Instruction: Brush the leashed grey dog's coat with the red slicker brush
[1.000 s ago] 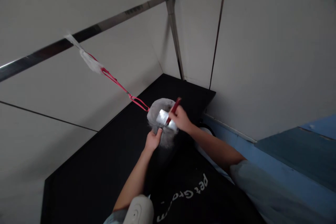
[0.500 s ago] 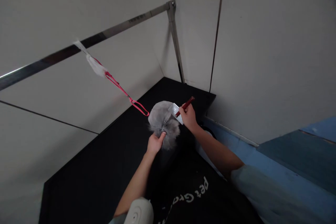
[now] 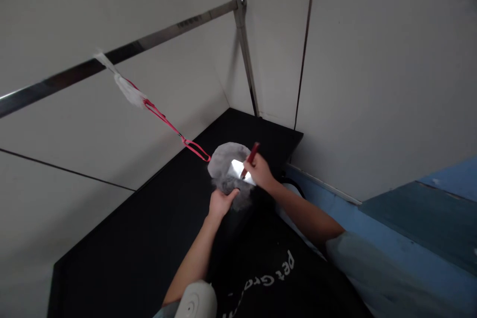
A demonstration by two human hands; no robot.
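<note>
A small grey fluffy animal point(image 3: 221, 162) is at the edge of the black table point(image 3: 149, 238); its head and kind cannot be made out. My left hand point(image 3: 222, 202) is closed on the fur at its near side, thumb on top. My right hand point(image 3: 260, 173) grips the red handle of a slicker brush point(image 3: 237, 167). The brush's flat silvery head lies over the fur and shines brightly. Its bristle side faces away from me.
Above the table runs a metal bar point(image 3: 160, 35) on a post point(image 3: 246, 59). From it a pink loop leash point(image 3: 160, 116) with a white wrap point(image 3: 126, 90) stretches down to the animal. Pale walls point(image 3: 372, 84) stand behind and to the right. I wear a black apron point(image 3: 283, 253).
My right hand has moved left and slightly down, carrying the slicker brush from the animal's right edge across its fur. My left hand stays almost in place.
</note>
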